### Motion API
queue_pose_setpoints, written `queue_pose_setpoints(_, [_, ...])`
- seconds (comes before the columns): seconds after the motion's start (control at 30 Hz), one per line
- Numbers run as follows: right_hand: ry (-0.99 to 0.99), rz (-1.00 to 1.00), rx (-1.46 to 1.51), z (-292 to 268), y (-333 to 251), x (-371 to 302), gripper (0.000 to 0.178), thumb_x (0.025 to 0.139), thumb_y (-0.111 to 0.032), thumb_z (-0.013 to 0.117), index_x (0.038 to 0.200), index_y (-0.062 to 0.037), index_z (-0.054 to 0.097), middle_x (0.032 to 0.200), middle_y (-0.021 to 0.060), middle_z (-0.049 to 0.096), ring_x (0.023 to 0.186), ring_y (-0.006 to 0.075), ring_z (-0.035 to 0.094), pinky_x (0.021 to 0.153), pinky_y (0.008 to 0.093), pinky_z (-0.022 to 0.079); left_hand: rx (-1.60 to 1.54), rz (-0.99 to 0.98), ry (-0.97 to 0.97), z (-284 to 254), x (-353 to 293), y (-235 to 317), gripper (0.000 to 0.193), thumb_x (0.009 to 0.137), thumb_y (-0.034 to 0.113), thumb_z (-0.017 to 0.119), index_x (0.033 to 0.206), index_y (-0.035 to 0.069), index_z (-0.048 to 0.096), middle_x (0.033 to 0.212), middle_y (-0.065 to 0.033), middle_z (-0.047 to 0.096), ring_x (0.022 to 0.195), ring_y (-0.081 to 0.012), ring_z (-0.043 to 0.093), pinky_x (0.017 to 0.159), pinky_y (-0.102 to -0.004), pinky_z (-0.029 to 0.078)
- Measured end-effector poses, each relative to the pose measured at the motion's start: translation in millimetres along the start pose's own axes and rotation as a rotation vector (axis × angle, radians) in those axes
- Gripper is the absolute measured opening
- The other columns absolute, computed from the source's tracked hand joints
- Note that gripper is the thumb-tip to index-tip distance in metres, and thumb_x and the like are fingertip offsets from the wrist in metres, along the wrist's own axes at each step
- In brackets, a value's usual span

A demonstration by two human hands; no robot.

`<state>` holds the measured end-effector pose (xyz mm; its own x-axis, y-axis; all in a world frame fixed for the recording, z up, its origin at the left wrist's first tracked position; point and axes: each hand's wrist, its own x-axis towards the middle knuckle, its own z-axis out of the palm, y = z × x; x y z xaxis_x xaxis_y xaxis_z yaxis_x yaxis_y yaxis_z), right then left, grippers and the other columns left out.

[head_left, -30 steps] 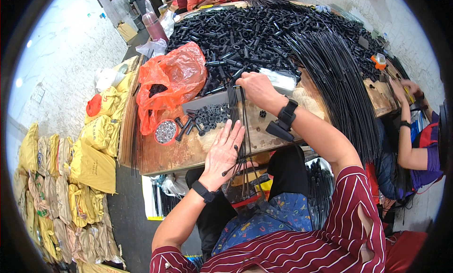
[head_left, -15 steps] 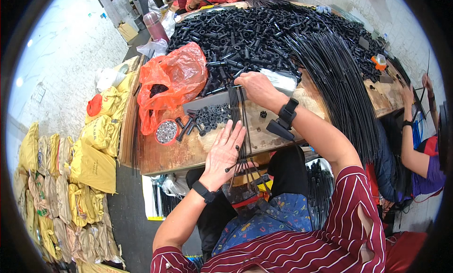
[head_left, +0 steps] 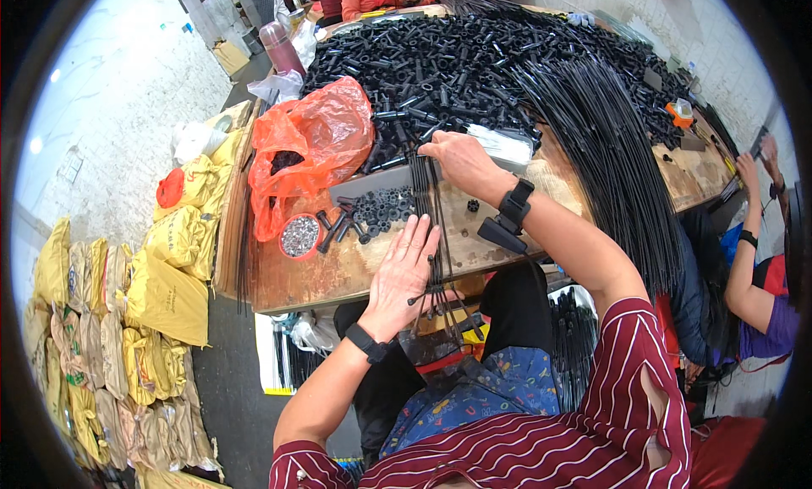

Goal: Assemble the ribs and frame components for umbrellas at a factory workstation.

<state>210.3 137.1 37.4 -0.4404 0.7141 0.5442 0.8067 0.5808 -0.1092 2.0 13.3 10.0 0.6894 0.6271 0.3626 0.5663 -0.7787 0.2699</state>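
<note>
Ok so there's print around, but it's mostly way too small or blurry to read: the big yellow sack (head_left: pixel 169 301) on the left has short rows of dark characters running at a slant, and the yellow bag (head_left: pixel 173 235) just above it carries a dark line of print too. The blue apron (head_left: pixel 495 387) across the lap is scattered with little colourful letters, mixed in with small motifs, and the folds break them up. There's also a faint pale rectangle (head_left: pixel 70 166) on the white wall (head_left: pixel 110 91), but honestly can't tell if its marks are writing.
</note>
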Motion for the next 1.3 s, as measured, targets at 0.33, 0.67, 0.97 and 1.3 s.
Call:
queue_pose_setpoints(0.33, [-0.020, 0.054, -0.034, -2.3, -4.2, 0.0, 0.026, 0.076, 0.001, 0.054, 0.097, -0.0041, 0.066, 0.083, 0.0141, 0.059, 0.083, 0.0315, 0.061, 0.073, 0.0407, 0.050, -0.006, -0.044, 0.001, 3.0, -0.6, -0.1, 0.103, 0.065, 0.050, 0.077, 0.141, -0.003, 0.032, 0.146, -0.0225, 0.031, 0.139, -0.0354, 0.025, 0.114, -0.0406, 0.023])
queue_pose_setpoints(0.67, [-0.012, 0.049, -0.088, -0.2, -5.1, 3.5, 0.021, 0.074, -0.003, 0.060, 0.093, -0.0079, 0.067, 0.084, 0.0127, 0.060, 0.081, 0.0304, 0.063, 0.071, 0.0392, 0.052, 0.023, -0.025, 0.029, 0.6, -1.4, 1.0, 0.104, 0.066, 0.057, 0.073, 0.139, -0.005, 0.033, 0.145, -0.0245, 0.033, 0.138, -0.0369, 0.026, 0.113, -0.0418, 0.025])
queue_pose_setpoints(0.97, [-0.046, 0.093, -0.111, -1.4, -6.8, 5.8, 0.028, 0.072, -0.001, 0.060, 0.098, -0.0085, 0.069, 0.087, 0.0135, 0.062, 0.081, 0.0303, 0.064, 0.072, 0.0392, 0.053, -0.030, -0.007, 0.078, 0.9, -3.8, 0.2, 0.104, 0.063, 0.053, 0.077, 0.137, -0.006, 0.035, 0.143, -0.0248, 0.034, 0.137, -0.0377, 0.029, 0.112, -0.0444, 0.027])
queue_pose_setpoints(1.3, [-0.055, 0.116, -0.136, -4.3, -4.1, 5.0, 0.023, 0.072, -0.001, 0.060, 0.092, -0.0088, 0.070, 0.086, 0.0131, 0.063, 0.080, 0.0303, 0.065, 0.072, 0.0396, 0.053, -0.010, -0.025, 0.053, 1.3, -3.1, -0.6, 0.102, 0.064, 0.051, 0.076, 0.138, -0.005, 0.034, 0.144, -0.0214, 0.036, 0.136, -0.0373, 0.030, 0.112, -0.0444, 0.028])
